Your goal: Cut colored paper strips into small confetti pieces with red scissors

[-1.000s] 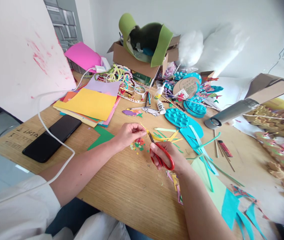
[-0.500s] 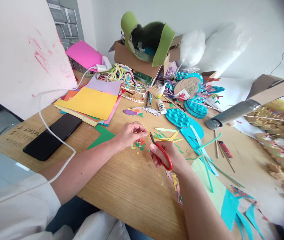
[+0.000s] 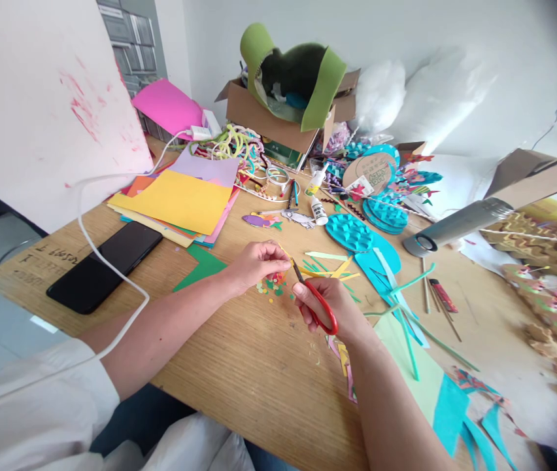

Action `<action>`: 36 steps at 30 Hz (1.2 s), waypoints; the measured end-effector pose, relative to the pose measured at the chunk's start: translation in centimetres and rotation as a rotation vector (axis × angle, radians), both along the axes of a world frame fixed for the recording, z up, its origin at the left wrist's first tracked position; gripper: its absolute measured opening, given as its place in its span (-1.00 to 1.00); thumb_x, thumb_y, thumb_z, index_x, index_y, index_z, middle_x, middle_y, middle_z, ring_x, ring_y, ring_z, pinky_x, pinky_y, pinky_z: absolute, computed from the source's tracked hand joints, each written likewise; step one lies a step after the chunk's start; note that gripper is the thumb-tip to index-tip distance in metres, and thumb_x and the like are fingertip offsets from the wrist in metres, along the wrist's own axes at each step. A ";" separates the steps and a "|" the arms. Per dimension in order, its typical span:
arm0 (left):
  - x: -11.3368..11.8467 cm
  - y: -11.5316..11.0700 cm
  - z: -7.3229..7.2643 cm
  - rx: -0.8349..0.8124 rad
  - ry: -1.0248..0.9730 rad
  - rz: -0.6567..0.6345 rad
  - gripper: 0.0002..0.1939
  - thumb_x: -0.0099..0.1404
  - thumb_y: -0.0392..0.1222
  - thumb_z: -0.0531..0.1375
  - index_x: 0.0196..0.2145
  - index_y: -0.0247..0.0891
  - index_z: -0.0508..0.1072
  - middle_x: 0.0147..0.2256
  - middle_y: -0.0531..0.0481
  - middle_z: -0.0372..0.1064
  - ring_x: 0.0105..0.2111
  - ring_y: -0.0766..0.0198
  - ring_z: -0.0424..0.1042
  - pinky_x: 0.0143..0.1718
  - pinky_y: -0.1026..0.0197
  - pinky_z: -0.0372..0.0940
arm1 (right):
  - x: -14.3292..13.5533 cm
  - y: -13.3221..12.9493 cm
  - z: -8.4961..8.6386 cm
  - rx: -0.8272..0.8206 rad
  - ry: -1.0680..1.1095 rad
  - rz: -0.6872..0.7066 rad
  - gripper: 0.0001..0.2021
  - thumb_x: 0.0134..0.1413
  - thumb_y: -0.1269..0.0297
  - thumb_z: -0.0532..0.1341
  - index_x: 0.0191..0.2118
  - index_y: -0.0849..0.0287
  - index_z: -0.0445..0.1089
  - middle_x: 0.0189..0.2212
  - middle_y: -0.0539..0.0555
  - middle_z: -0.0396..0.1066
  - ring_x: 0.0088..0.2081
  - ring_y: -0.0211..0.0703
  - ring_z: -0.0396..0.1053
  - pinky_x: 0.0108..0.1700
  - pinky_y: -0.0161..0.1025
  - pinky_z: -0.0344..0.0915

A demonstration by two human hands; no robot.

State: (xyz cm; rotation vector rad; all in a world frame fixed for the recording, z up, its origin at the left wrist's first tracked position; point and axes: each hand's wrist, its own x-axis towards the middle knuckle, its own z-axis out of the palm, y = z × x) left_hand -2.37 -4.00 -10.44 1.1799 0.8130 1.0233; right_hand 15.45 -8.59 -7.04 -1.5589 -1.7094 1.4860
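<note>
My left hand (image 3: 262,267) pinches a small yellow paper strip (image 3: 284,250) between thumb and fingertips. In my right hand (image 3: 325,302) are scissors with red handles (image 3: 328,313), their dark blades pointing up and left to the strip. Whether the blades touch the paper is too small to tell. Below the fingertips lies a scatter of small coloured paper bits (image 3: 272,286), green, yellow and orange. Just beyond my right hand are yellow paper strips (image 3: 342,268) and thin green strips (image 3: 314,267) lying across one another.
Coloured paper sheets (image 3: 175,199) and a black phone (image 3: 104,267) lie left, a white cable crossing my left forearm. Blue bumpy ovals (image 3: 350,230), a glue bottle (image 3: 318,210) and a grey tube (image 3: 459,226) stand beyond. A cardboard box (image 3: 269,116) is at the back.
Both hands, the yellow strip and the scissors hold almost the same place. The whole view has shifted very slightly.
</note>
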 end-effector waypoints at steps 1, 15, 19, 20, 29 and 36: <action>0.0 0.0 0.0 -0.022 -0.012 -0.002 -0.81 0.04 -0.16 0.30 -0.49 -0.34 0.42 -0.51 0.09 0.24 -0.57 0.46 0.23 -0.53 0.32 0.13 | -0.1 0.0 0.0 0.005 0.003 -0.008 -0.57 -0.01 -0.07 0.27 -0.60 0.19 0.27 -0.78 -0.05 0.30 -0.76 -0.32 0.24 -0.71 -0.43 0.05; 0.3 -0.3 0.0 -0.205 -0.103 -0.023 -0.80 0.01 -0.16 0.31 -0.47 -0.33 0.41 -0.57 0.08 0.30 -0.58 0.44 0.27 -0.55 0.33 0.08 | -1.1 -0.2 -0.6 0.051 0.071 -0.084 -0.50 -0.05 -0.19 0.27 -0.61 0.18 0.27 -0.79 -0.03 0.30 -0.77 -0.32 0.22 -0.69 -0.40 0.09; 0.3 -0.3 0.0 -0.225 -0.118 -0.018 -0.80 0.00 -0.16 0.32 -0.46 -0.34 0.43 -0.56 0.07 0.30 -0.57 0.44 0.27 -0.53 0.33 0.07 | -1.1 -0.2 -0.9 0.051 0.082 -0.089 -0.51 -0.02 -0.18 0.26 -0.60 0.18 0.27 -0.78 -0.03 0.31 -0.77 -0.31 0.23 -0.69 -0.39 0.07; 0.3 -0.2 -0.1 -0.227 -0.120 -0.016 -0.79 0.00 -0.16 0.32 -0.46 -0.34 0.43 -0.56 0.07 0.30 -0.58 0.44 0.27 -0.53 0.33 0.07 | -1.1 -0.2 -1.0 0.045 0.081 -0.086 -0.51 -0.01 -0.17 0.25 -0.60 0.18 0.27 -0.78 -0.03 0.32 -0.77 -0.31 0.23 -0.69 -0.39 0.06; 0.4 -0.1 -0.2 -0.191 -0.115 -0.010 -0.82 -0.02 -0.19 0.31 -0.49 -0.34 0.44 -0.56 0.07 0.30 -0.57 0.44 0.25 -0.54 0.33 0.07 | -1.2 -0.3 -0.8 0.045 0.083 -0.063 -0.52 -0.01 -0.18 0.25 -0.57 0.18 0.28 -0.75 -0.02 0.32 -0.72 -0.28 0.27 -0.65 -0.38 0.09; 0.4 -0.2 -0.3 -0.123 -0.097 -0.030 -0.84 0.00 -0.20 0.30 -0.51 -0.35 0.42 -0.55 0.08 0.27 -0.58 0.46 0.22 -0.55 0.33 0.06 | -1.1 -0.3 -0.7 0.068 0.063 -0.055 -0.51 0.00 -0.20 0.23 -0.56 0.19 0.28 -0.74 -0.01 0.33 -0.71 -0.27 0.30 -0.65 -0.37 0.11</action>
